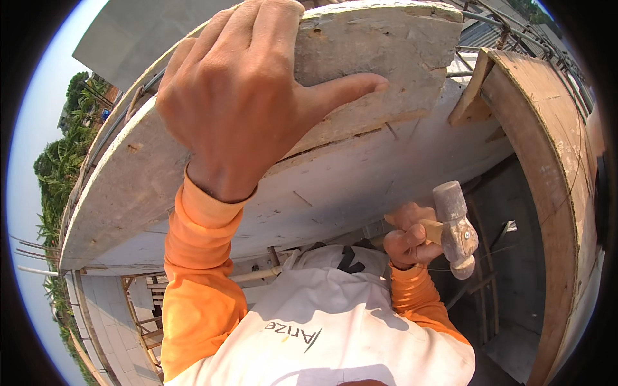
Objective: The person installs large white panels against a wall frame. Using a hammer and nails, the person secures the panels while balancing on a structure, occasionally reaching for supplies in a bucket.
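My left hand [235, 83] grips the upper edge of a worn, cement-stained wooden board [373, 48]. Its fingers hook over the edge and their tips are out of sight, while the thumb stretches flat along the board's face. Lower and to the right, my right hand [411, 235] is closed round the wooden handle of a ball-peen hammer [456, 222], close beneath its scuffed metal head. The hammer is held away from the board. Several nails [302, 199] stick out of the pale panel [351, 183] below the board.
A curved wooden formwork panel [547, 122] stands at the right, with a wooden brace [471, 90] at its top. Steel rebar [508, 26] runs behind the board. Below on the left is a block wall [119, 321]; trees [58, 167] grow beyond.
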A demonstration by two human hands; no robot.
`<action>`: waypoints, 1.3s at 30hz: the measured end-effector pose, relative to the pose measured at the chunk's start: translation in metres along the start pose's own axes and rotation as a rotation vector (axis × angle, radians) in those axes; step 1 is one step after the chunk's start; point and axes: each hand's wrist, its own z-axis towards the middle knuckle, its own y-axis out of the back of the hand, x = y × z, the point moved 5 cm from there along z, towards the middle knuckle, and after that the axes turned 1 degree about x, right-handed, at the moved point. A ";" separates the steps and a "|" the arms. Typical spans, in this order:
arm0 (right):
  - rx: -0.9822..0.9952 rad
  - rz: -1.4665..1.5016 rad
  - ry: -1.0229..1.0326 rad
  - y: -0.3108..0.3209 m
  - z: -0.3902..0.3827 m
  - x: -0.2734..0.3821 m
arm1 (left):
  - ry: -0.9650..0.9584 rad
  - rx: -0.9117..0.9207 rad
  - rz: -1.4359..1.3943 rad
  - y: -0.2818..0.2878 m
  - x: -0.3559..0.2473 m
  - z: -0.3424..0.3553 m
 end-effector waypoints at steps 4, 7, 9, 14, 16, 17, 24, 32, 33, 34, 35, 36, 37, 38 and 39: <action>0.021 -0.036 0.003 -0.007 -0.001 0.007 | 0.001 -0.001 0.003 0.001 0.000 0.001; 0.102 -0.447 0.006 -0.022 0.006 -0.004 | 0.007 0.018 -0.003 0.000 0.001 0.001; 0.067 -0.314 -0.001 -0.015 -0.002 -0.006 | 0.009 0.030 0.013 0.002 0.000 0.002; 0.137 -0.478 0.049 -0.014 -0.010 -0.009 | -0.007 -0.029 0.003 -0.006 0.009 -0.006; 0.125 -0.534 0.059 -0.020 -0.004 -0.007 | -0.006 -0.045 -0.006 -0.008 0.012 -0.008; 0.064 -0.349 -0.030 -0.018 -0.005 -0.006 | -0.006 -0.048 -0.004 -0.007 0.012 -0.007; 0.087 -0.396 -0.047 -0.026 0.006 -0.008 | 0.020 -0.023 -0.014 -0.007 0.012 -0.006; 0.061 -0.347 -0.151 -0.027 0.001 -0.013 | 0.041 -0.012 -0.018 -0.007 0.010 -0.008; 0.071 -0.279 -0.187 -0.022 -0.003 -0.017 | 0.061 0.008 -0.027 -0.008 0.010 -0.005; 0.084 -0.204 -0.223 -0.021 -0.005 -0.016 | 0.079 0.030 -0.030 -0.007 0.009 -0.003; 0.061 -0.155 -0.255 -0.021 -0.009 -0.010 | 0.095 0.052 -0.034 -0.005 0.008 -0.002; 0.101 -0.098 -0.199 -0.018 -0.011 -0.004 | 0.131 0.066 -0.055 -0.007 0.006 -0.001; 0.142 -0.122 -0.147 -0.022 -0.006 0.011 | 0.163 0.085 -0.065 -0.007 0.005 -0.002; 0.112 -0.191 -0.139 -0.024 -0.004 0.030 | 0.194 0.103 -0.077 -0.005 0.004 -0.001; 0.079 -0.269 -0.141 -0.026 0.001 0.049 | 0.232 0.168 -0.097 -0.002 0.007 -0.006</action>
